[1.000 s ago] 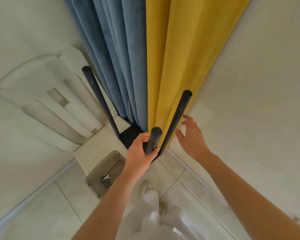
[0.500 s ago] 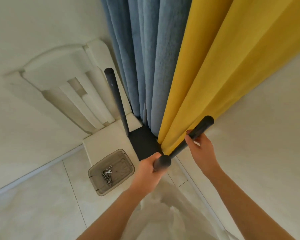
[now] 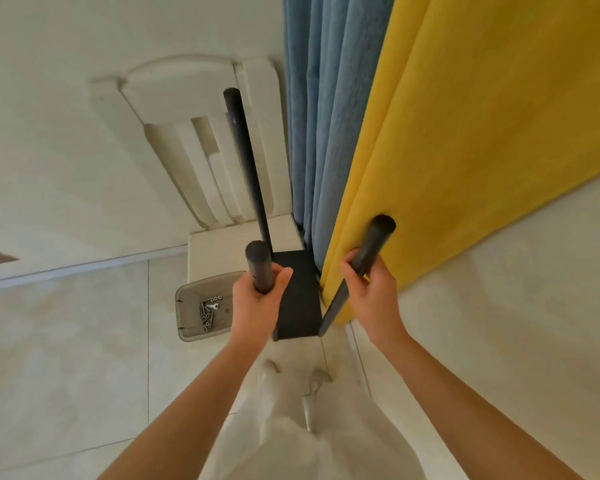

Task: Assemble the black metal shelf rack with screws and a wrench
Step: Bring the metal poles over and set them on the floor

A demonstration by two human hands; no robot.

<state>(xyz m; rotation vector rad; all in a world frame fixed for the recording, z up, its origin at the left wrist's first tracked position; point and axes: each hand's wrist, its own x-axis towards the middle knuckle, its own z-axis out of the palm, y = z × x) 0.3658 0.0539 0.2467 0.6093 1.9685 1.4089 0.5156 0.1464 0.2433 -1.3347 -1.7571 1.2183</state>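
Two posts [image 3: 378, 237] gripped, left hand [image 3: 257, 304], right hand [image 3: 373, 294]

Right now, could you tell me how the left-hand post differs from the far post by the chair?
The left-hand post is gripped just below its top by the left hand; the far post is untouched. The left-hand post is nearest the camera; the far post stands before the white chair. Both are black round tubes rising from the black shelf.
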